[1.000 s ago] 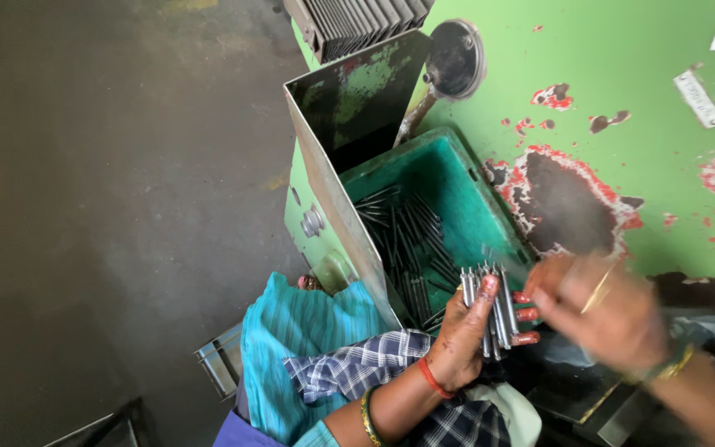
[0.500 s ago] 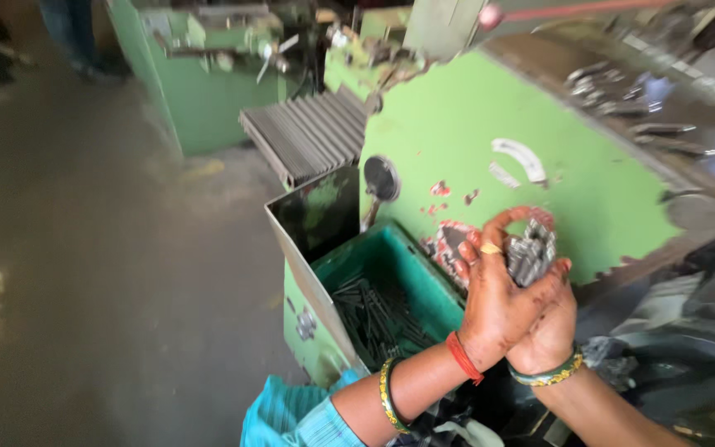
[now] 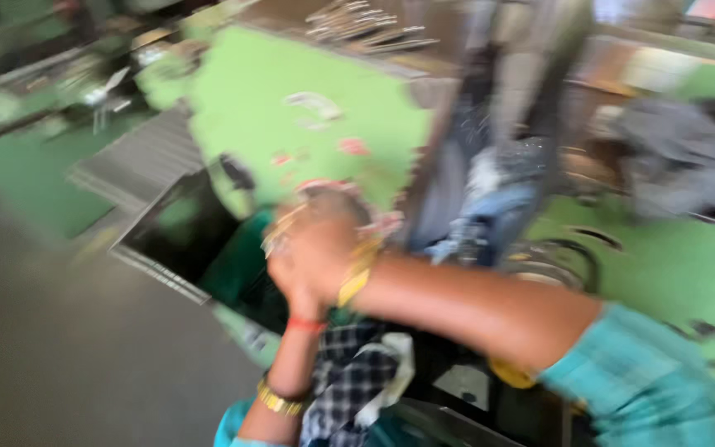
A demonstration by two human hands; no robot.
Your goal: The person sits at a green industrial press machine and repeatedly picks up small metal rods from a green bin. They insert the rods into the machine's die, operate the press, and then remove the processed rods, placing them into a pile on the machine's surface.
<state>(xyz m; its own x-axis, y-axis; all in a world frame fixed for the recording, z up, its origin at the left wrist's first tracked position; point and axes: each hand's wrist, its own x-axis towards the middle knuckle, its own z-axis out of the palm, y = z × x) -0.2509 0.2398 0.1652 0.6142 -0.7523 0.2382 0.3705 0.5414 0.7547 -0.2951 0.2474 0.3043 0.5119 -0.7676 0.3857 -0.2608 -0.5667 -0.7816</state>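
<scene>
Clasping together above the dark-walled green bin point(image 3: 208, 257), right hand point(image 3: 324, 248) over left hand point(image 3: 291, 277), grip pressed shut on something too blurred to name; nothing seen set down, green machine point(image 3: 308, 141) just behind the grip.

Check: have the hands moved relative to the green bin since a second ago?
Yes. The hands, clasped together, were low at the green bin's near right corner; now they are raised above its rim, against the green machine panel. The frame is blurred, so what they hold is unclear.
</scene>
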